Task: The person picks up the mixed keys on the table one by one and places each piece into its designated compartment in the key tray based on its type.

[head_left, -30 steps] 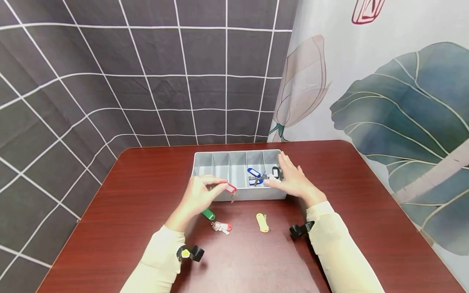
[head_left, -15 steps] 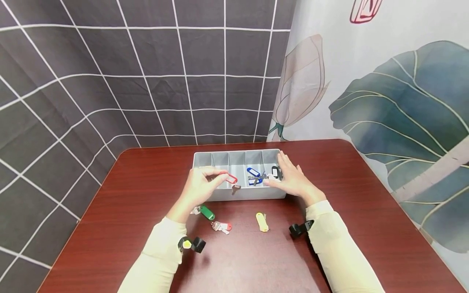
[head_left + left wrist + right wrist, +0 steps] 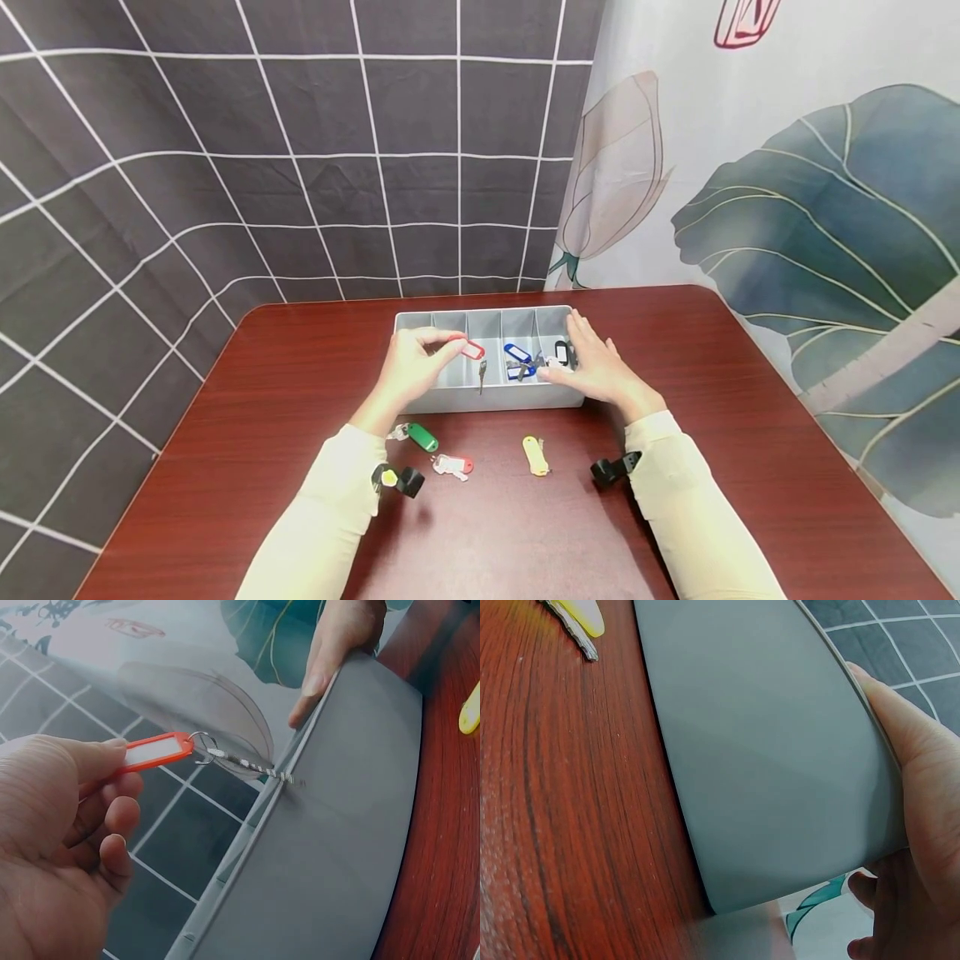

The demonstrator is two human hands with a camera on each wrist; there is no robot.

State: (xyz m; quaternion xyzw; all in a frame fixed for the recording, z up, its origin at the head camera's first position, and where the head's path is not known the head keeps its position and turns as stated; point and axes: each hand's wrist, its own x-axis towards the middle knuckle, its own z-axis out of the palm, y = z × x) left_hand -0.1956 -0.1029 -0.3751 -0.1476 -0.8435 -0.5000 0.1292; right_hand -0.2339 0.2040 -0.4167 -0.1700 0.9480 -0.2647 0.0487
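My left hand [image 3: 411, 367] pinches a red key tag [image 3: 157, 752] between thumb and fingers. From its split ring hangs a metal key [image 3: 247, 763], close by the front rim of a grey compartment tray [image 3: 487, 401]. My right hand [image 3: 600, 367] grips the right end of this tray, its thumb [image 3: 881, 694] over the front rim and its other fingers along the outer side. Two blue key tags [image 3: 517, 353] with keys lie in the fourth compartment from the left. In the rightmost one is a black key tag [image 3: 562, 352], partly hidden by my right hand.
In front of the tray, on the dark red table [image 3: 465, 542], lie a green key tag [image 3: 422, 437], a second red key tag [image 3: 454, 465] and a yellow key tag [image 3: 535, 456], each with keys. A grid-patterned curtain [image 3: 300, 192] hangs behind the table.
My left hand has risen and moved away from me with the red key tag, bringing it from the tray's front wall to over the compartments. My right hand stays on the tray's end.
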